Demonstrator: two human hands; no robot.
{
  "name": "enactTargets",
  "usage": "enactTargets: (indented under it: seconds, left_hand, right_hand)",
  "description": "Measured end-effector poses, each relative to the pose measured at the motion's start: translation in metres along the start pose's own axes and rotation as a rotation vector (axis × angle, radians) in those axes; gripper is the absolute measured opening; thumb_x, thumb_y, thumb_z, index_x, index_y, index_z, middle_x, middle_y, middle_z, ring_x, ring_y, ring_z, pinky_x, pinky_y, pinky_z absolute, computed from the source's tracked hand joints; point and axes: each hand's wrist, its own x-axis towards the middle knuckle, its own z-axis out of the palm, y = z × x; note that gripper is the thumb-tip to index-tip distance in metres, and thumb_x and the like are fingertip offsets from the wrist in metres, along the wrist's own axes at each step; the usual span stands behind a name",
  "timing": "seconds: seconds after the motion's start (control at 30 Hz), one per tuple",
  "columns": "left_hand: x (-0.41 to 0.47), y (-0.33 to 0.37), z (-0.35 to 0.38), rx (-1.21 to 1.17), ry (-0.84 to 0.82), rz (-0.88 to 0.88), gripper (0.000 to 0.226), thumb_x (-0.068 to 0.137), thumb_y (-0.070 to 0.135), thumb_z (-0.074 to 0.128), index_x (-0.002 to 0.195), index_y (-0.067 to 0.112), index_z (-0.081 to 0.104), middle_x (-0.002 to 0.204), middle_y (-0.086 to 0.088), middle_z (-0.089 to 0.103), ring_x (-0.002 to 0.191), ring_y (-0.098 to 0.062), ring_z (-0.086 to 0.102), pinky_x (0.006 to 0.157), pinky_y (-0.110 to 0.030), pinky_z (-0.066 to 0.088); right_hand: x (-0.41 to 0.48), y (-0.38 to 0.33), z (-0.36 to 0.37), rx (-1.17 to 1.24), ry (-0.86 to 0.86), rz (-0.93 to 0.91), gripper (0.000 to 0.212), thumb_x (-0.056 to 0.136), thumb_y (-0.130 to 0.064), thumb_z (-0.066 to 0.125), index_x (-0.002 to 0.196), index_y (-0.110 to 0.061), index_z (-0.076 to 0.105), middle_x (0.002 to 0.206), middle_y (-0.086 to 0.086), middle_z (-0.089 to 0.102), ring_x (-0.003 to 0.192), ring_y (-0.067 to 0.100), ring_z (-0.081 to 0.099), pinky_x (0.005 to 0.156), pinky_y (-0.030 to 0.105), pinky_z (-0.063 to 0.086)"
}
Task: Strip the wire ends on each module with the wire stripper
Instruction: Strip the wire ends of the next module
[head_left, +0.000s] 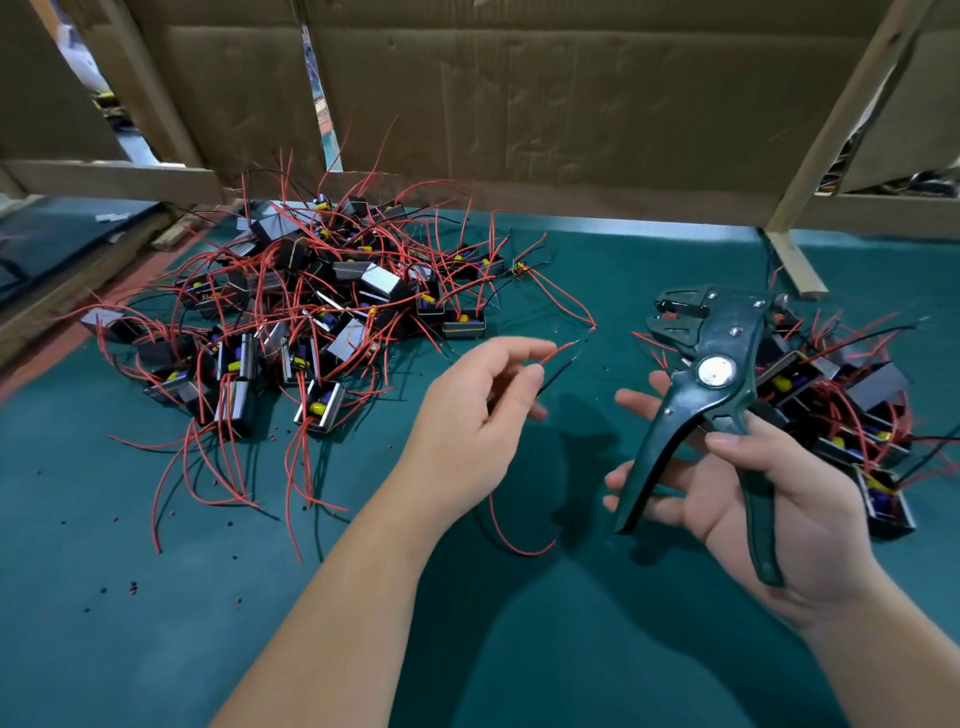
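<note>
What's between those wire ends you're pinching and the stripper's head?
Head view: only green mat shows between the wire ends in the left hand and the wire stripper in the right hand.

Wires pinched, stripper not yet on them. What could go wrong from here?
The red wire and black wire pinched by the left hand splay apart, so one may miss the wire stripper. The right hand holds the tool loosely, most fingers straight, so it might slip when squeezed.
</note>
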Motion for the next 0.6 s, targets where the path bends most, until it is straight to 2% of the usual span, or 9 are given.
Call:
enactTargets:
  seconds: [0.07, 0.13, 0.2, 0.37, 0.47, 0.6]
  left_hand:
    - [-0.0005, -0.0009, 0.0011, 0.027, 0.005, 0.02, 0.018, 0.097, 0.022, 0.049, 0.097, 0.03, 0.065, 0.063, 0.017, 0.057, 0.05, 0.003, 0.051, 0.052, -0.008, 0.034]
    - [-0.0005, -0.0013, 0.0015, 0.043, 0.016, 0.04, 0.019, 0.096, 0.026, 0.049, 0.093, 0.029, 0.067, 0.057, 0.022, 0.051, 0.049, 0.001, 0.043, 0.051, -0.01, 0.029]
    - [-0.0005, -0.0011, 0.0015, 0.014, 0.025, 0.037, 0.02, 0.095, 0.03, 0.048, 0.09, 0.031, 0.067, 0.056, 0.017, 0.05, 0.049, -0.002, 0.04, 0.05, -0.013, 0.03]
    - [-0.0001, -0.0008, -0.0011, 0.002, 0.011, 0.035, 0.019, 0.094, 0.033, 0.05, 0.087, 0.027, 0.066, 0.054, 0.01, 0.048, 0.05, -0.005, 0.041, 0.051, -0.02, 0.033]
    - [-0.0012, 0.001, -0.0017, 0.069, -0.001, 0.07, 0.02, 0.094, 0.038, 0.049, 0.087, 0.025, 0.062, 0.061, -0.001, 0.05, 0.056, -0.018, 0.043, 0.054, -0.031, 0.037]
    - [-0.001, 0.002, -0.0059, 0.178, -0.006, 0.136, 0.018, 0.095, 0.039, 0.048, 0.091, 0.026, 0.061, 0.06, 0.002, 0.045, 0.051, -0.012, 0.036, 0.051, -0.026, 0.031]
  right_hand:
    - [0.0001, -0.0003, -0.0016, 0.028, -0.049, 0.061, 0.07, 0.057, -0.019, 0.069, 0.124, -0.004, 0.054, 0.119, 0.029, 0.061, 0.074, 0.046, 0.061, 0.066, 0.059, 0.052]
    - [0.0001, 0.0007, -0.0019, 0.068, -0.093, 0.139, 0.086, 0.051, -0.024, 0.081, 0.128, -0.001, 0.051, 0.112, 0.032, 0.062, 0.075, 0.046, 0.062, 0.068, 0.06, 0.052]
    - [-0.0002, 0.0017, -0.0008, 0.103, -0.127, 0.212, 0.091, 0.048, -0.026, 0.084, 0.129, 0.0, 0.051, 0.104, 0.031, 0.062, 0.075, 0.045, 0.062, 0.069, 0.06, 0.052]
    - [-0.0034, -0.0005, 0.003, 0.116, -0.328, 0.296, 0.076, 0.065, -0.023, 0.077, 0.133, -0.001, 0.049, 0.098, 0.03, 0.059, 0.078, 0.046, 0.06, 0.075, 0.062, 0.048]
    - [-0.0058, -0.004, 0.0034, 0.116, -0.417, 0.31, 0.068, 0.075, -0.021, 0.071, 0.135, 0.001, 0.046, 0.099, 0.029, 0.059, 0.081, 0.046, 0.06, 0.078, 0.062, 0.047]
    - [-0.0078, -0.0054, 0.0018, 0.058, -0.416, 0.318, 0.064, 0.072, -0.022, 0.075, 0.127, 0.003, 0.052, 0.091, 0.028, 0.058, 0.074, 0.045, 0.06, 0.071, 0.06, 0.048]
